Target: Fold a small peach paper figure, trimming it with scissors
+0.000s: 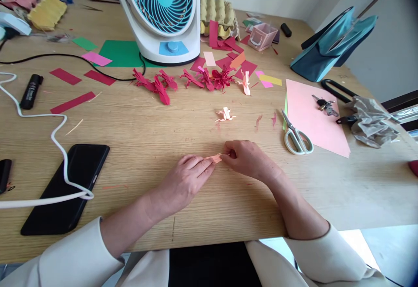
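Near the table's front, a small orange-pink paper piece (216, 158) lies between my hands. My left hand (187, 178) rests on the table, its fingers close together and pressing the paper's left part. The curled fingers of my right hand (243, 158) pinch the paper's right end. Just beyond them lies a small pale pink folded paper shape (226, 113). Another light pink one (245, 83) is farther back, beside a row of dark pink folded paper shapes (160, 87).
Scissors (297, 138) lie right of my hands by pink sheets (326, 132) with keys (326, 105). A fan (170, 25) stands at the back. On the left are a black phone (65, 191), a white cable (62, 147) and a black marker (32, 92). A blue bag (329, 47) stands back right.
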A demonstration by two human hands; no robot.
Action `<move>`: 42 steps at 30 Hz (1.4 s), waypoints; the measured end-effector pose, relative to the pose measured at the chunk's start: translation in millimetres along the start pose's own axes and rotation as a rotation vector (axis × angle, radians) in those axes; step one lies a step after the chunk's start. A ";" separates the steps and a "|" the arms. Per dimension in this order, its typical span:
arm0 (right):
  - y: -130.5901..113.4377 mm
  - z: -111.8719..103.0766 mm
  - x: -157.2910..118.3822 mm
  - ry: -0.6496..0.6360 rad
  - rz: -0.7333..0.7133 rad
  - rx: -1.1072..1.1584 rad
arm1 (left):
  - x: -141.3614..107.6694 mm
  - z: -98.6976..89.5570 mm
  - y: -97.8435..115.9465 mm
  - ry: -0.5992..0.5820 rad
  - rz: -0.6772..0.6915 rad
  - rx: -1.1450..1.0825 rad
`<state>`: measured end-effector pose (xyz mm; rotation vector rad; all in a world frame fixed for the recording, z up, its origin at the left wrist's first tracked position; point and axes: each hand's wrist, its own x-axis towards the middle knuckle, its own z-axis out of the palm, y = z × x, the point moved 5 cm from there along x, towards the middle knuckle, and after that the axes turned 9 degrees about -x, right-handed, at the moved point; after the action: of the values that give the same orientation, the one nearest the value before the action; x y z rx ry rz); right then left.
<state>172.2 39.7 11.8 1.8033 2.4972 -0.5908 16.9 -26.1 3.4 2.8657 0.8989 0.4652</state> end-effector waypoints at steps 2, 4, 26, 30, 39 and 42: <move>0.7 0.6 1.4 0.004 0.002 -0.009 | 1.0 -0.1 -1.1 -0.026 -0.007 0.000; 1.2 1.1 2.8 0.007 0.002 -0.017 | 1.2 0.0 -2.3 -0.040 -0.018 -0.006; -1.6 5.8 0.7 0.061 0.016 0.039 | -0.5 1.7 -9.5 0.046 -0.042 -0.145; -2.8 7.0 0.0 0.074 0.002 0.053 | 0.4 1.7 -10.6 0.051 -0.056 -0.169; -5.2 8.5 -3.7 0.068 -0.075 0.127 | 1.7 -0.9 -10.4 0.015 -0.068 -0.152; -6.4 8.9 -5.1 0.058 -0.093 0.104 | 2.5 -3.0 -9.9 0.003 -0.076 -0.151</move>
<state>166.2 30.7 6.6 1.7701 2.6482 -0.6934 12.5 -16.6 5.0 2.6858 0.9266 0.5067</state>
